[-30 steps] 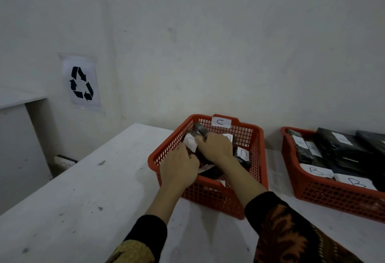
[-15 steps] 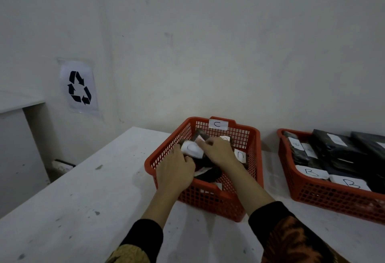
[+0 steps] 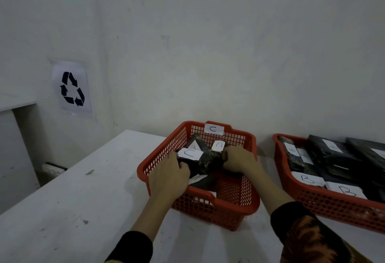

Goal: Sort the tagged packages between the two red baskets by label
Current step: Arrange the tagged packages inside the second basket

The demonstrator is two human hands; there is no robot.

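Gripping a C-tagged package (image 3: 193, 159) crosswise, label up.

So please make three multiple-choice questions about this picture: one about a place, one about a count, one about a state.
1. Where is the recycling sign?
A. on the wall at the left
B. on the table
C. on a basket

2. How many red baskets show?
A. one
B. two
C. three

3. What is the left hand doing?
A. resting flat on the table
B. pointing at the wall
C. holding a black package

Answers: 1 A, the sign hangs on the left wall. 2 B, the C basket and the B basket. 3 C, its fingers curl around the black package tagged C, inside the C basket.
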